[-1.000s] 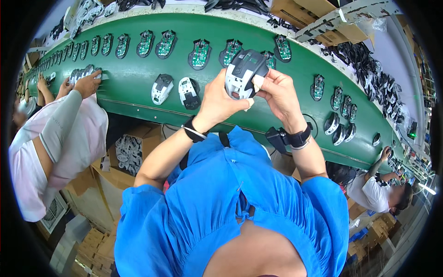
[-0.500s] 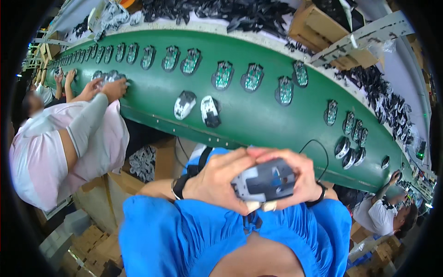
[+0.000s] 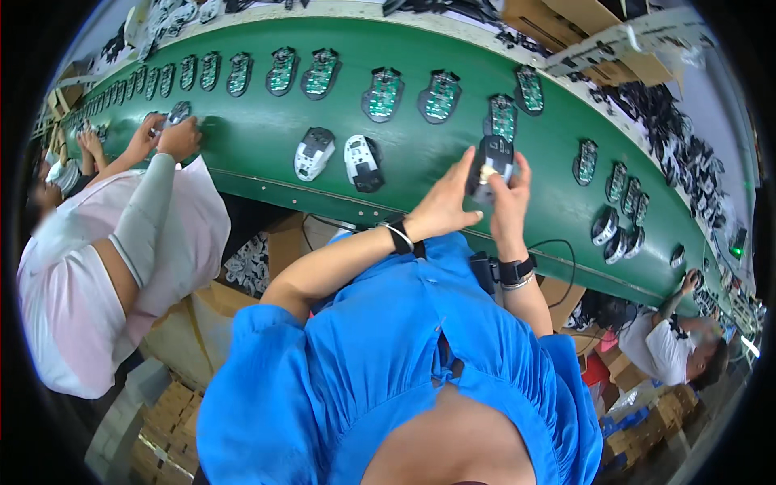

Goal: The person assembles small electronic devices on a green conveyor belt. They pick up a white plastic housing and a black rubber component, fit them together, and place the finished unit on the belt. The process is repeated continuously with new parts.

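A dark computer mouse shell (image 3: 495,153) is tilted up over the green conveyor belt (image 3: 420,174). My right hand (image 3: 511,206) grips it, with the thumb, in a pale finger cot, across its face and the fingers along its right side. At its left edge is my left hand (image 3: 443,198), fingers stretched out and thumb spread clear; the fingertips seem to touch the shell. Directly behind stands a mouse base with a green circuit board (image 3: 502,115), partly covered by the shell. Two grey-and-white mouse shells (image 3: 314,153) (image 3: 363,164) lie to the left.
Several mouse bases with green boards (image 3: 381,95) line the belt's far side. More bases and dark shells (image 3: 605,225) sit at the right. A co-worker in a pale shirt (image 3: 89,267) works at the left; another person (image 3: 659,347) is at the far right. A black cable (image 3: 572,267) hangs by the near edge.
Both hands have moved from close to my chest out over the belt, carrying the mouse shell to the base with the board. The left hand has loosened from its two-handed hold.
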{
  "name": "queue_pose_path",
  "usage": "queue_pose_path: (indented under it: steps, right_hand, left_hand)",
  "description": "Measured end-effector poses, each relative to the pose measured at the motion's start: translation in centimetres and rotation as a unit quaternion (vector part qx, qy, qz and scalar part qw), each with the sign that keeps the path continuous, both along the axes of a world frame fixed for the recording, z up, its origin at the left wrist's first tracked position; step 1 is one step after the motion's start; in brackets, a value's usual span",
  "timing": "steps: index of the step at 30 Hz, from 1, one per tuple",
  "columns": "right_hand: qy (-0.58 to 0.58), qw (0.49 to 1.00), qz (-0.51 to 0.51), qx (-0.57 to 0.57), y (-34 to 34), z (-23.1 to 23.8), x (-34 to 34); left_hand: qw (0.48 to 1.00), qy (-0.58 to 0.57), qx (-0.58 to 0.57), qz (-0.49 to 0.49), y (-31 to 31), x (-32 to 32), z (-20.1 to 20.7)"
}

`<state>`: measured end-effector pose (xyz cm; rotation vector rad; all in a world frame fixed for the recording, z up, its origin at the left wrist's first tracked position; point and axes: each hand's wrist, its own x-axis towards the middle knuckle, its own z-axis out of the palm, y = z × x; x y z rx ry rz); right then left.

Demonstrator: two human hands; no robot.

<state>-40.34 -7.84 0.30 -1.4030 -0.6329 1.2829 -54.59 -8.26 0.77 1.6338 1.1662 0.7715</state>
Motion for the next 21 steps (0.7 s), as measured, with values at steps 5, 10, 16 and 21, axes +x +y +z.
queue_pose_path:
  steps: [5, 10, 16, 21]
  right_hand:
    - [-0.208, 0.967, -0.148, 0.025, 0.9, -7.2, 9.6]
    - [-0.557, 0.821, -0.129, 0.002, -0.8, -10.6, 19.3]
    - [-0.653, 0.756, -0.007, 0.056, 6.6, -5.5, 15.6]
    - [-0.419, 0.826, 0.307, 0.218, 22.4, 0.4, -1.6]
  left_hand:
    - [0.995, 0.100, 0.023, -0.004, 0.2, -5.2, -1.2]
    - [0.967, 0.227, 0.059, 0.100, -0.2, -12.9, -2.0]
    - [0.878, 0.405, 0.197, -0.160, 3.7, -16.7, -1.0]
    - [0.898, 0.328, 0.164, -0.241, 7.1, -17.9, -3.0]
